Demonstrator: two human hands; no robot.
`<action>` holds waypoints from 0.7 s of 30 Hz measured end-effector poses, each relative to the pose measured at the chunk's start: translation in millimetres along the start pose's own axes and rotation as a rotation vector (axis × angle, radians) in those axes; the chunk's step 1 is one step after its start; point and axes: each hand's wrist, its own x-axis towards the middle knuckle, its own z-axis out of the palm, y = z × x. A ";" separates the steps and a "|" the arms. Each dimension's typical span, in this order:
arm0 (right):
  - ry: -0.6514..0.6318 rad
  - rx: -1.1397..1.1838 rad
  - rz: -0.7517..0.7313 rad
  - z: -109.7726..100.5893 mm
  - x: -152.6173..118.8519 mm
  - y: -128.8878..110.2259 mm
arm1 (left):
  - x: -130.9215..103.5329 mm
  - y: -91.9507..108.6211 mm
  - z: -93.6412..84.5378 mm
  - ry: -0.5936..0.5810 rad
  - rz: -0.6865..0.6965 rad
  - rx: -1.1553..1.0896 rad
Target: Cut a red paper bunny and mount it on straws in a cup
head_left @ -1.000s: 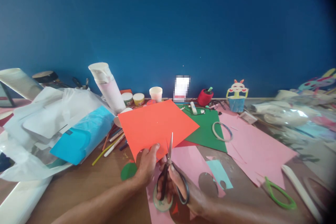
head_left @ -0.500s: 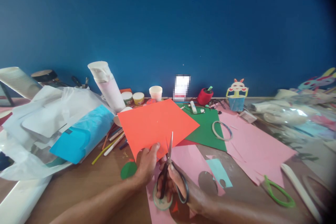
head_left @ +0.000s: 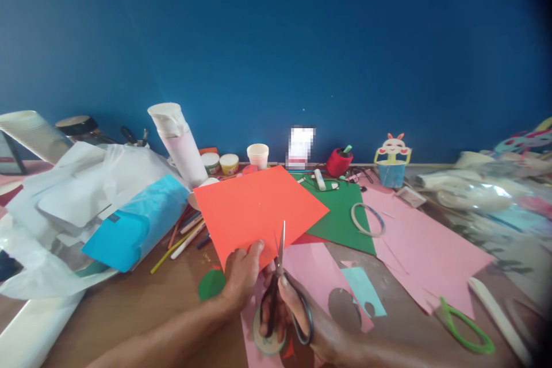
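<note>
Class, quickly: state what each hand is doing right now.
Left hand: closed on the orange-red sheet, thumb on top.
Right hand: holding the scissors by their dark handles, blades apart.

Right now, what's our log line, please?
left hand: holds orange paper | right hand: holds slightly open scissors | nearby: green circle, cut pink paper

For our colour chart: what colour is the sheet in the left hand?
The sheet is bright orange-red, seen best in the head view.
</note>
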 end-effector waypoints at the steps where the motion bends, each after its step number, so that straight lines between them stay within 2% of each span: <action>1: -0.002 -0.004 0.002 0.3 0.1 0.0 | 0.2 -0.1 -0.3 0.002 0.001 0.007; 13: -0.007 -0.029 0.001 1.9 -3.9 -8.6 | -0.3 -4.6 2.0 0.028 0.013 -0.010; 21: 0.036 -0.071 -0.042 0.8 -4.6 -12.6 | 1.8 -11.1 0.3 0.015 0.010 -0.006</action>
